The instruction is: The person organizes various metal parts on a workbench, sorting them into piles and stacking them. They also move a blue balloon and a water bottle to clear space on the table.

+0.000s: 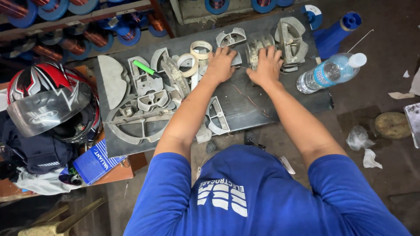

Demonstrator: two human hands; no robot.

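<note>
While both hands rest on the dark board (245, 109), L hand (221, 64) lies flat, fingers spread, beside tape rings (194, 57); R hand (266, 65) curls over ribbed metal former (257, 47), grip loose.

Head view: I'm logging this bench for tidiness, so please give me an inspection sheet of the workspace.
Surface: dark board, crowded on its left half.
Job's things: ribbed grey metal former under the right hand; left hand rests on flat metal pieces.
Clutter: tape rolls, green marker, curved grey metal formers.
Hands: both palm-down; grip cannot be told.
Cables: thin copper wire across the board.
Surroundings: helmet, water bottle, blue wire spools.
</note>
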